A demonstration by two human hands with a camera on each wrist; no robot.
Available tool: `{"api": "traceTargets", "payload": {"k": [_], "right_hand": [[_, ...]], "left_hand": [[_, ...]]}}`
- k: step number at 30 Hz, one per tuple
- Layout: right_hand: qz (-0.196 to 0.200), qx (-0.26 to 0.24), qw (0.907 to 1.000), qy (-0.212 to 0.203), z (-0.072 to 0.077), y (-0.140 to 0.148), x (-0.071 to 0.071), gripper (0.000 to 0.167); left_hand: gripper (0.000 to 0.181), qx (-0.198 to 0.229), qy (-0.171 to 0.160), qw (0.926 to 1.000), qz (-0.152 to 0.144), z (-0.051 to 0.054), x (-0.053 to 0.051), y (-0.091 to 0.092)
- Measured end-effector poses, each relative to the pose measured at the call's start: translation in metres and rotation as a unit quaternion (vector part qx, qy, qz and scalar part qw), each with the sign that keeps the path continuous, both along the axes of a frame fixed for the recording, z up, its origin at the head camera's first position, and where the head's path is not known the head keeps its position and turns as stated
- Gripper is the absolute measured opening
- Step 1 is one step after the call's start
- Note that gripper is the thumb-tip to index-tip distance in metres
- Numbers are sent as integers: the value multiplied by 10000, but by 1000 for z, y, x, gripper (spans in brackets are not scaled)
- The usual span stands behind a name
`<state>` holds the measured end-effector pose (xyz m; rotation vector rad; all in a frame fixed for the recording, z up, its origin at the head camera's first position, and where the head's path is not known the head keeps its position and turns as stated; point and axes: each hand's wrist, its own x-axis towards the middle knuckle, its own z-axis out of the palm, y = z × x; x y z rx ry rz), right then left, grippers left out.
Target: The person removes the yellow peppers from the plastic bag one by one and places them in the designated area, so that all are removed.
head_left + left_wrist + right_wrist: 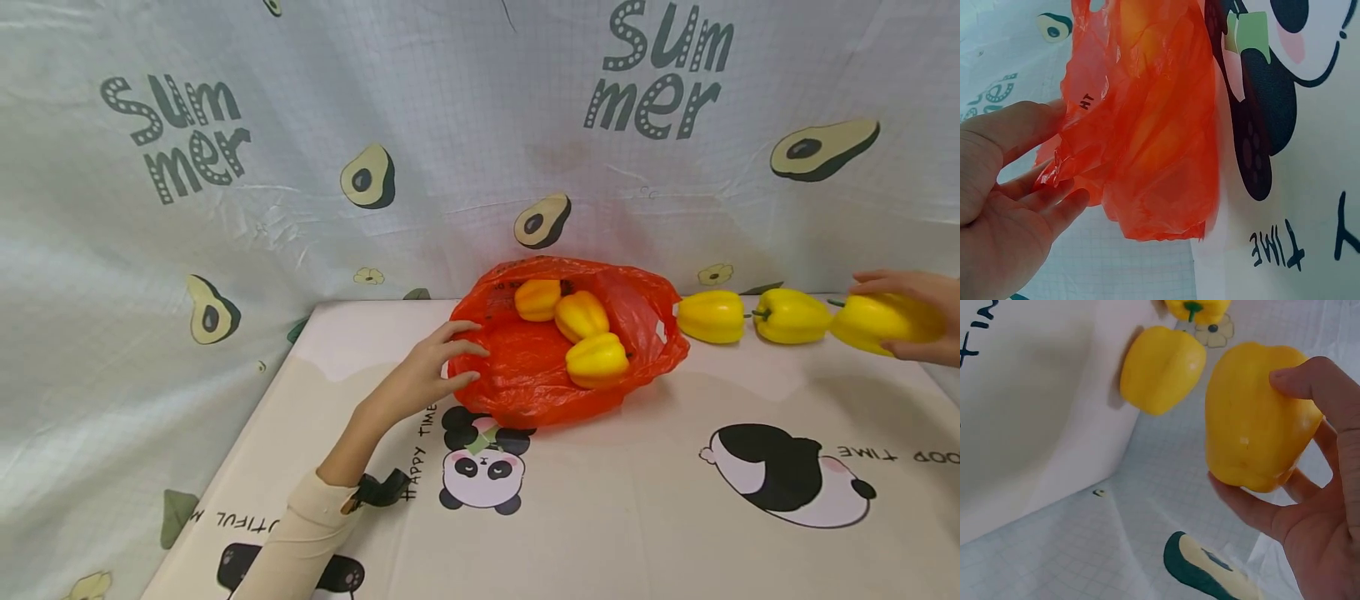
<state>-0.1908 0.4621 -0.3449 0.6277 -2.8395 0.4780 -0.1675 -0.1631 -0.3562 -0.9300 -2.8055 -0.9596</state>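
A red plastic bag [517,375] lies with its mouth toward me, and three yellow bell peppers [596,360] show inside it. At the bag's left edge, my left hand [420,375] has its fingers and thumb bent around the crumpled plastic [1085,156]. My right hand [930,312] grips a yellow bell pepper [1257,419] at the far right, thumb on one side and fingers on the other. Left of that hand, two more yellow bell peppers [791,317] lie in a row, the nearer one to the bag [711,317] almost touching it.
Underneath is a pale table [615,517] printed with pandas and lettering. A whitish cloth [450,108] with avocados and "summer" lettering hangs behind and at the left. The table's left edge slants down toward me.
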Motion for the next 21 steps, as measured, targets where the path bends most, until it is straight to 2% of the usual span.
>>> {"api": "traceTargets", "payload": {"k": [5, 10, 17, 21], "right_hand": [[-368, 209, 9991, -11, -8, 5, -2, 76], [-540, 456, 9974, 107, -11, 3, 0, 64], [-603, -41, 9972, 446, -15, -1, 6, 52], [-931, -290, 9941, 484, -16, -3, 7, 39]], "left_hand": [[27, 30, -2, 10000, -2, -1, -1, -1], [27, 6, -12, 10000, 1, 0, -1, 0], [27, -11, -17, 10000, -18, 1, -1, 1], [27, -7, 40, 10000, -37, 0, -1, 1]]}}
